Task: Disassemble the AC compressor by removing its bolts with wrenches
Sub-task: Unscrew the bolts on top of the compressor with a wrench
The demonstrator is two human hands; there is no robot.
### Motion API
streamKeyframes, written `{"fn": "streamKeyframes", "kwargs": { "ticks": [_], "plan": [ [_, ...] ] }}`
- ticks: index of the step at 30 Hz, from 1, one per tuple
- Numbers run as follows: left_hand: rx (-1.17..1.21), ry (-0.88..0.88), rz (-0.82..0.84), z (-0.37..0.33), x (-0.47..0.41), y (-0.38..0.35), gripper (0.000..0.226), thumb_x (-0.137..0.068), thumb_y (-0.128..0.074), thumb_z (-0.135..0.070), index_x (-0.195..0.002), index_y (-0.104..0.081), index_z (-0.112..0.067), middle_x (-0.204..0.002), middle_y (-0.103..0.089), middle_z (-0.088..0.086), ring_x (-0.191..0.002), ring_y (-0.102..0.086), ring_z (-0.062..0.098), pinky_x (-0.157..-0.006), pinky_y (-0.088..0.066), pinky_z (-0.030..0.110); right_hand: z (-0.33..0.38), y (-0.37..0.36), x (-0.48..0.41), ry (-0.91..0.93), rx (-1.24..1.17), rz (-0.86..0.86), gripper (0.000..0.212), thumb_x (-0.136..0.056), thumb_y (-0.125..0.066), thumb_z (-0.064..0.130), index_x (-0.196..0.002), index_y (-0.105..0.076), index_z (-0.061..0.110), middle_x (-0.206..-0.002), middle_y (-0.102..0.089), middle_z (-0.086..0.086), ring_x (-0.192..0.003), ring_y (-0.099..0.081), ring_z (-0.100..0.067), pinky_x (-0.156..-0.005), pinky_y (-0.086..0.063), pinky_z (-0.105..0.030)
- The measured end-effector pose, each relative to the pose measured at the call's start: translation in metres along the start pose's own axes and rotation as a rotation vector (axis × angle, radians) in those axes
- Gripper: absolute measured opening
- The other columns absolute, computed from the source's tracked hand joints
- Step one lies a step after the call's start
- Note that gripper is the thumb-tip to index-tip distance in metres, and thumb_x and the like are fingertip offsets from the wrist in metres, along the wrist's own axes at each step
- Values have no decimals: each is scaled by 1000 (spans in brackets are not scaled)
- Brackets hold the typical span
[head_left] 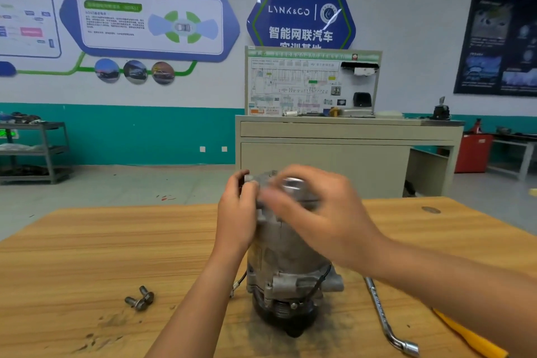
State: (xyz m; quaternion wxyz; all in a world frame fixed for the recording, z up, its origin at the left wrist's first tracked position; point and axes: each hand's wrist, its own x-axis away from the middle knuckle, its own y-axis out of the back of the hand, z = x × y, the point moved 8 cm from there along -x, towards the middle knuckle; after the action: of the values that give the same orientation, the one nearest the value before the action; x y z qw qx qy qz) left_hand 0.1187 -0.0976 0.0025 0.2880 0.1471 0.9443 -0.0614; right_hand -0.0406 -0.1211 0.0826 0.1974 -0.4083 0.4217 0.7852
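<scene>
The compressor [286,267] stands on end on the table [87,256], its long axis upright and its dark round end down. Both hands are at its top. The left hand [236,212] grips the upper rim on the compressor's left side, fingers [236,183] curled over the edge, likely steadying it. The right hand [325,212] hovers over the top face, blurred, with something shiny by its fingertips; I cannot tell whether it pinches anything. The work seems to lie just below those fingers. The wrench [383,317] lies right of the compressor, nearer the right hand. Two loose bolts [141,298] lie to its left.
</scene>
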Motion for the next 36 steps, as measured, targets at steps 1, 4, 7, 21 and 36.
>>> {"fn": "streamKeyframes", "kwargs": {
  "ticks": [1,4,7,21,36],
  "plan": [
    [2,2,8,0,0,0,29,-97,-42,-15,-123,-52,-7,-89,-62,-2,-76,-56,-8,-60,-42,7,-6,20,14,-4,-47,-100,20,-83,-54,46,-80,-60,28,-81,-65,10,-81,-59,0,-71,-44,-10],
    [33,5,18,0,0,1,32,-95,-42,-14,-125,-53,-10,-79,-58,-14,-68,-52,-18,-59,-40,3,-45,67,42,-113,-123,-385,15,-88,-50,32,-79,-61,26,-86,-68,11,-88,-62,0,-77,-46,-11],
    [44,13,8,-1,-1,1,32,-95,-44,-17,-125,-53,-10,-82,-59,-14,-73,-54,-15,-65,-42,8,-112,95,52,-460,-139,-628,17,-93,-48,20,-84,-61,24,-83,-68,15,-82,-61,3,-77,-49,-20],
    [24,39,10,-5,0,1,33,-95,-40,-16,-126,-53,-13,-100,-58,-9,-98,-53,10,-80,-42,28,-166,-28,-95,-746,633,604,26,-99,-33,14,-89,-52,0,-94,-54,-13,-92,-51,-28,-65,-40,-28],
    [33,34,46,1,-4,-2,23,-95,-41,-15,-115,-53,-19,-84,-56,-14,-70,-52,-17,-68,-43,16,-23,82,51,-73,-98,-444,11,-85,-57,37,-94,-64,36,-77,-66,14,-59,-55,1,-53,-42,-5]
  ]
}}
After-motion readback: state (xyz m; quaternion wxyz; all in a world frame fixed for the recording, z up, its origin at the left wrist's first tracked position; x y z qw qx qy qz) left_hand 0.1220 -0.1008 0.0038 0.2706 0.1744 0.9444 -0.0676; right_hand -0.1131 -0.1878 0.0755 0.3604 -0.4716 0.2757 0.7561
